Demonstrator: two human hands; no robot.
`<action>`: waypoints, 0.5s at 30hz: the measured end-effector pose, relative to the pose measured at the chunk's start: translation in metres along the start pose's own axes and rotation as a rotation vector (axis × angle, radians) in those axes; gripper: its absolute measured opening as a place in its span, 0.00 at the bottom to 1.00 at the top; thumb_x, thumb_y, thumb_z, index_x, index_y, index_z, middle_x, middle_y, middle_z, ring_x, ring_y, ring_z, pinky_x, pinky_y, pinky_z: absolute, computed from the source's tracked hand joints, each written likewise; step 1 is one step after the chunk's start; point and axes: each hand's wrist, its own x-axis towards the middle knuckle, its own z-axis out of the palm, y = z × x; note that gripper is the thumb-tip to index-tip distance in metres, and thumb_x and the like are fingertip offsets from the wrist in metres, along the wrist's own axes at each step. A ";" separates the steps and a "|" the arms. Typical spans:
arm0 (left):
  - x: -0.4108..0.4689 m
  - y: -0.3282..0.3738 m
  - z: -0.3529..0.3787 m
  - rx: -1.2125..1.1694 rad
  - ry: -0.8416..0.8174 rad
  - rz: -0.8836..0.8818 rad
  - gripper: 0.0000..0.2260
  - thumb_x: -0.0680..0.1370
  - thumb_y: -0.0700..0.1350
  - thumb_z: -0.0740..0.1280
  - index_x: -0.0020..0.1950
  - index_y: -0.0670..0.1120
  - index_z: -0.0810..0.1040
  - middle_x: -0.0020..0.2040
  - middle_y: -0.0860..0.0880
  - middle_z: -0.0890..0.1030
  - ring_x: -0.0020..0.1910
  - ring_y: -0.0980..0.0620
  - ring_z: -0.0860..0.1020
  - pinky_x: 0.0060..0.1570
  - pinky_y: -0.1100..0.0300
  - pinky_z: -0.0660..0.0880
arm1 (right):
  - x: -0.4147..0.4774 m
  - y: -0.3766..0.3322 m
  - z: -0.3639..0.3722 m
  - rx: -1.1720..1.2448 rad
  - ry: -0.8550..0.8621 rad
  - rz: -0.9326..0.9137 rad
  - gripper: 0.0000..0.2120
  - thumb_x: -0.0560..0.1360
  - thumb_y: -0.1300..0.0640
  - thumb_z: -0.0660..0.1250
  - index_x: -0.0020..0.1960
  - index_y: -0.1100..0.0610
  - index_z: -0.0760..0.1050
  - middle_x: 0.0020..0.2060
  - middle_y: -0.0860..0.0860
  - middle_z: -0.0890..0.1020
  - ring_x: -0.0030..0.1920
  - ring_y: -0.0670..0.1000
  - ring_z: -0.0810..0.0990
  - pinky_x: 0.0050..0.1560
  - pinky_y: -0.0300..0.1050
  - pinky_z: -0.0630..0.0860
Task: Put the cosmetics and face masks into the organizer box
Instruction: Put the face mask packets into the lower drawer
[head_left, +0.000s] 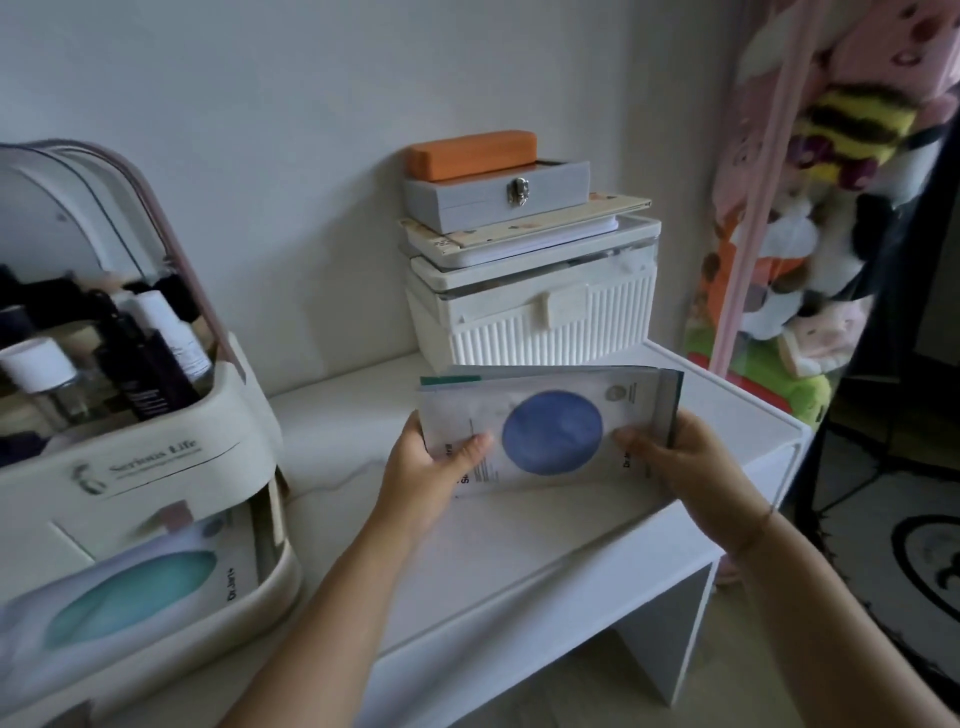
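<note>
Both hands hold a stack of face masks (550, 431), white sachets with a blue circle on the front one, upright above the white table (519, 551). My left hand (431, 467) grips the stack's left end and my right hand (675, 457) grips its right end. At the left stands the cream organizer box (171, 457) with its lid raised. Several cosmetic bottles (140, 364) stand in its upper compartment. Its lower drawer (275, 587) is pulled out and holds a face mask with a teal oval (135, 597).
At the back of the table a white ribbed box (535, 322) carries a flat case, a grey latched box (498, 195) and an orange case (472, 153). Plush toys (810, 234) hang in a pink holder at the right. Below right lies a dark patterned rug (924, 571).
</note>
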 end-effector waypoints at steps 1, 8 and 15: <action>0.000 0.000 0.001 -0.040 -0.007 -0.016 0.23 0.66 0.45 0.75 0.59 0.45 0.74 0.51 0.48 0.84 0.51 0.50 0.82 0.51 0.55 0.77 | -0.001 0.001 0.000 0.008 0.014 -0.005 0.08 0.74 0.66 0.66 0.53 0.59 0.77 0.43 0.58 0.83 0.41 0.53 0.80 0.44 0.48 0.79; -0.013 0.001 0.012 -0.129 -0.084 -0.085 0.23 0.71 0.41 0.73 0.61 0.48 0.68 0.54 0.50 0.82 0.52 0.55 0.81 0.47 0.63 0.77 | -0.011 0.001 0.011 0.126 -0.019 -0.012 0.20 0.68 0.60 0.72 0.59 0.58 0.75 0.46 0.51 0.85 0.46 0.50 0.84 0.43 0.41 0.81; -0.036 0.005 0.012 0.185 0.046 -0.053 0.10 0.77 0.41 0.66 0.55 0.47 0.69 0.49 0.51 0.80 0.50 0.51 0.78 0.44 0.68 0.71 | -0.021 0.001 0.024 -0.066 0.142 -0.070 0.14 0.74 0.65 0.67 0.56 0.50 0.73 0.49 0.49 0.82 0.49 0.50 0.80 0.47 0.45 0.76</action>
